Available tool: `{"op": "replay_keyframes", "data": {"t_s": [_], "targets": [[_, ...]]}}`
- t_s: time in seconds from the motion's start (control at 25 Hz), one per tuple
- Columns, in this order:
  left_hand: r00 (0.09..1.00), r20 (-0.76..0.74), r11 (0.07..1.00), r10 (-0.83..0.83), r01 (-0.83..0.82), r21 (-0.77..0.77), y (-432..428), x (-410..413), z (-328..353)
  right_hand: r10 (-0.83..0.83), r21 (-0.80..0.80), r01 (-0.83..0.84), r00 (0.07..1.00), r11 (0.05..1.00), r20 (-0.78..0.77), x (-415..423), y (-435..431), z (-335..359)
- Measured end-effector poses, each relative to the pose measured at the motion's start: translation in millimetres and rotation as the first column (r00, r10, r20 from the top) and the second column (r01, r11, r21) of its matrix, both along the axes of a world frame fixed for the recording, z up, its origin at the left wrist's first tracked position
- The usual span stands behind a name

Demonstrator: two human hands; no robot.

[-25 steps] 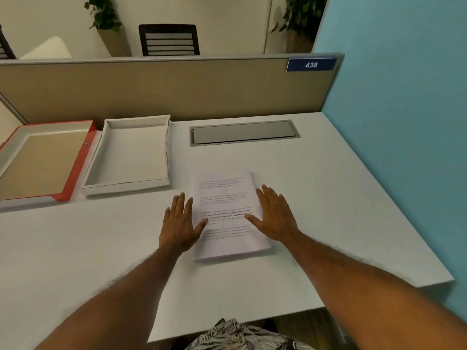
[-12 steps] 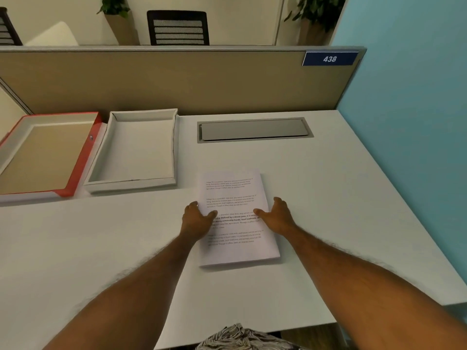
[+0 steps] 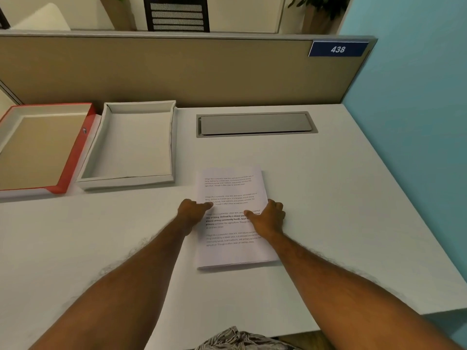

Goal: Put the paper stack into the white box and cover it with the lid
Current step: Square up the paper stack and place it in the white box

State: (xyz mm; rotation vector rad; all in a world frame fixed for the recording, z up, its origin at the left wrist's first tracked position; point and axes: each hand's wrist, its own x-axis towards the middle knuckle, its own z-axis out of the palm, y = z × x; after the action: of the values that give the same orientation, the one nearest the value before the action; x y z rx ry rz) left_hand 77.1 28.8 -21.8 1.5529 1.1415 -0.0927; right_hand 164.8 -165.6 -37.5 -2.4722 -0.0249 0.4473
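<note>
A stack of printed white paper lies flat on the white desk in front of me. My left hand grips its left edge, thumb on top of the sheets and fingers curled under. My right hand grips the right edge the same way. The open white box stands empty to the upper left of the stack. Its lid, red outside and brown inside, lies upside down further left, touching the box.
A grey cable hatch is set into the desk behind the stack. A tan partition closes the back, a blue wall the right. The desk's front edge runs close to my body.
My hands went from lying flat with spread fingers on the stack's sides to curling around its two edges. The stack itself stays on the desk.
</note>
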Motion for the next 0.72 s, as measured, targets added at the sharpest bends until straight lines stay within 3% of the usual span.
{"op": "replay_keyframes", "data": {"t_s": [0.16, 0.28, 0.44, 0.6, 0.72], "targets": [[0.994, -0.106, 1.0, 0.008, -0.006, 0.024, -3, 10, 0, -0.006, 0.014, 0.005, 1.0, 1.0, 0.017, -2, 0, -2], [0.976, -0.217, 0.992, 0.03, -0.002, 0.13, -12, 16, 0, -0.014, 0.029, 0.013, 1.0, 0.999, 0.017, -2, -1, -2], [0.987, -0.131, 0.989, 0.093, -0.076, 0.128, -15, 21, 2, -0.012, 0.032, 0.011, 1.0, 0.999, 0.016, -1, -1, -1], [0.992, -0.057, 0.993, 0.117, -0.116, 0.011, -8, 24, 3, -0.017, 0.033, 0.016, 1.0, 0.999, 0.011, -1, 0, 0], [0.982, -0.18, 0.995, 0.061, -0.047, 0.083, -8, 27, 6, -0.02, 0.034, 0.019, 1.0, 0.999, 0.01, -1, -1, 0]]}}
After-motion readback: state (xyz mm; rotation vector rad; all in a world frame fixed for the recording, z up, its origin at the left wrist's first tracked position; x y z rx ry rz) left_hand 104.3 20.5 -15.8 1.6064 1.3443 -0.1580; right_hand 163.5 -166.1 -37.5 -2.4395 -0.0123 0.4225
